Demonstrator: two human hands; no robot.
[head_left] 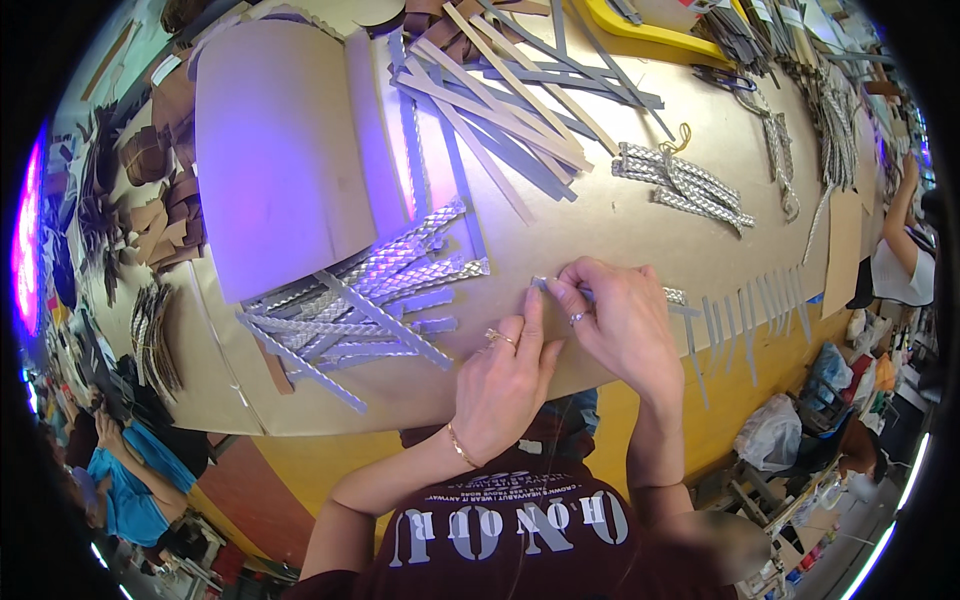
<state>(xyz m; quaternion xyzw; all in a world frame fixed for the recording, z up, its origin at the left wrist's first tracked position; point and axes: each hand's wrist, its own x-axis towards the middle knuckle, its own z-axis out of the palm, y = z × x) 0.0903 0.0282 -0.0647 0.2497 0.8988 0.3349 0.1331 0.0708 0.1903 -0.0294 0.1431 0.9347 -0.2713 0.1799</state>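
Note:
Near the table's front edge, my right hand (625, 325) pinches a silver braided strip between thumb and fingers. The strip's left end (541, 283) shows at my fingertips, and what looks like its other end (676, 296) comes out beyond the hand; the middle is hidden underneath. My left hand (500, 375) lies beside it, the index finger stretched out and its tip against the strip's left end, the thumb apart. To the left lies a loose pile of silver braided strips (385, 275) and flat grey strips. A row of short grey strips (750, 320) hangs over the table edge at the right.
A tan board (285, 150) covers the table's left part. Beige and grey flat strips (510, 110) are heaped at the back. A tied braided bundle (685, 190) lies back right, below a yellow tray rim (650, 40). Brown scraps (165, 210) lie far left. Other people work at both sides.

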